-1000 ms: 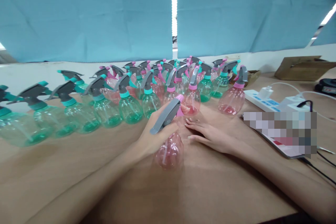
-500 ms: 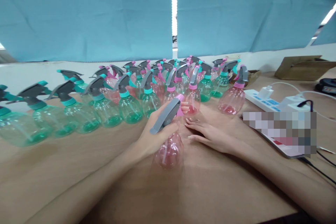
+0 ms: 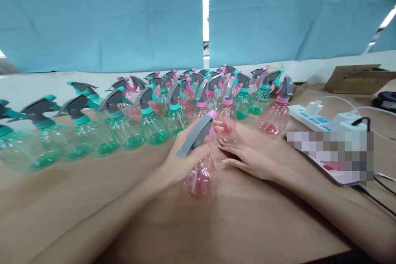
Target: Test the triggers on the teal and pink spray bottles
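My left hand (image 3: 182, 152) is closed around the neck of a pink spray bottle (image 3: 199, 179) with a grey and pink trigger head. The bottle stands upright on the brown table (image 3: 241, 222), its collar hidden by the fingers. To its right, my right hand (image 3: 241, 156) rests palm down on the table, fingers stretched toward the bottle and holding nothing. Just beyond the hands is another pink spray bottle (image 3: 227, 117). A green spray bottle (image 3: 177, 119) is nearest on the left, and one more pink spray bottle (image 3: 274, 117) stands apart on the right.
Several green and pink spray bottles crowd the back and left, including a leftward green bottle (image 3: 99, 138). On the right lie a white power strip (image 3: 306, 117) with chargers and cables, and a flat, pixelated item (image 3: 334, 156). Behind them sits an open cardboard box (image 3: 355, 80).
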{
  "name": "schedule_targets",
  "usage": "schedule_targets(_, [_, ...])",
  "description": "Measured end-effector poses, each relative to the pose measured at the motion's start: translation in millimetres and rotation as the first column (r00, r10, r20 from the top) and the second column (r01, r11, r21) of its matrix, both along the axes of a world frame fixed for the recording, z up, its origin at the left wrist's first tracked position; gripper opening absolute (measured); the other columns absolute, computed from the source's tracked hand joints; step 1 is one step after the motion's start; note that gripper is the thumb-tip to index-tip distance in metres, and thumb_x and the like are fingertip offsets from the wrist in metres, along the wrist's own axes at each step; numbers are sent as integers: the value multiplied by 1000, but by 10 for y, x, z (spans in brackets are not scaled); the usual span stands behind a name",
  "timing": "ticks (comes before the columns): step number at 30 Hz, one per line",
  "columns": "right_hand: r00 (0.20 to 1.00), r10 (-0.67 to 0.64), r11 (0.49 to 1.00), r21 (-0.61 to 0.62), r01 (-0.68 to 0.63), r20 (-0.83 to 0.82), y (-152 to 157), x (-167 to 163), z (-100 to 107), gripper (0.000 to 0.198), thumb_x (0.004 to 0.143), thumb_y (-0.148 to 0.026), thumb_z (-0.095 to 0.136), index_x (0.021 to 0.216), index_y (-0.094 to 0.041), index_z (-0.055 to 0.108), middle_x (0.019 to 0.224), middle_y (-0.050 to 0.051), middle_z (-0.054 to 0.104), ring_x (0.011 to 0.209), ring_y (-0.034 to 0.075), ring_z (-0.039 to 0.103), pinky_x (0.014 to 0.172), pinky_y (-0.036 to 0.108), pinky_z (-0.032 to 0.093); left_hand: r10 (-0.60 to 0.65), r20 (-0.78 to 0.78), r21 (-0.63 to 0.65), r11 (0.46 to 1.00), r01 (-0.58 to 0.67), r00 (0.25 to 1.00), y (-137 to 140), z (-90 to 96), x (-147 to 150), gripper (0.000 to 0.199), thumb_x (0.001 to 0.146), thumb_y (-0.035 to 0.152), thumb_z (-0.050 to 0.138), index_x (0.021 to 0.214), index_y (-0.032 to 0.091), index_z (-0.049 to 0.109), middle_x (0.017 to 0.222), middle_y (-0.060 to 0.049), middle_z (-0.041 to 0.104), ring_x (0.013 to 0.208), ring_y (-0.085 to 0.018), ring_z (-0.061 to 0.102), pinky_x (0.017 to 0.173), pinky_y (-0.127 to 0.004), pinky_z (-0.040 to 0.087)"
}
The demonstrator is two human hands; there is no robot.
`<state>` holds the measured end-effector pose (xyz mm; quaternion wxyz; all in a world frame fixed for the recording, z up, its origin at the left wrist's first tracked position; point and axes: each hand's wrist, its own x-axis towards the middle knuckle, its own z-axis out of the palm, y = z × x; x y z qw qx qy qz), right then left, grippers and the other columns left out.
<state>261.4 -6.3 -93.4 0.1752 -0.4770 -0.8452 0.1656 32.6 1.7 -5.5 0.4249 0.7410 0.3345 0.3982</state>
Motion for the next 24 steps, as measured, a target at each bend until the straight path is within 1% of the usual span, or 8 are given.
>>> schedule_targets(5, [1000,-3,1000,7,3,-9,3,4,-2,64,93,-59,38,140,-17,45,148,11,41,138,28,35,113,50,26,3,-7,36,999,-3,1000,3,9,13,15,72,20,59,86,24,60,71,2,60,63,-17,54,57,-30,41])
schedule_targets(10, [1000,4,1000,14,-4,-2,11,5,-14,63,93,-59,37,141,-18,44,147,10,42,138,27,35,113,50,27,12,-16,27,1000,-12,1000,4,1,9,13,73,20,59,84,24,61,72,2,61,63,-17,54,56,-30,40])
schedule_targets(14, [1000,7,1000,14,-7,15,10,1,-8,63,93,-58,37,142,-18,43,148,10,40,138,27,34,113,51,26,18,-22,40,999,-18,1000,3,-10,12,16,72,21,58,87,24,62,72,2,59,63,-16,52,56,-29,39])
schedule_targets(18, [1000,8,1000,12,-9,23,7,-2,3,64,94,-58,36,142,-16,42,148,11,40,138,27,34,114,50,26,24,-23,61,998,-23,999,8,-16,18,13,72,20,58,84,24,60,70,2,57,63,-15,51,55,-29,38])
schedule_targets(24, [1000,8,999,32,-8,-7,14,6,-33,62,93,-59,38,141,-21,44,147,9,42,137,28,35,113,52,28,1,-27,92,996,2,1000,0,11,19,11,71,17,56,79,24,56,67,3,52,59,-15,46,53,-29,35])
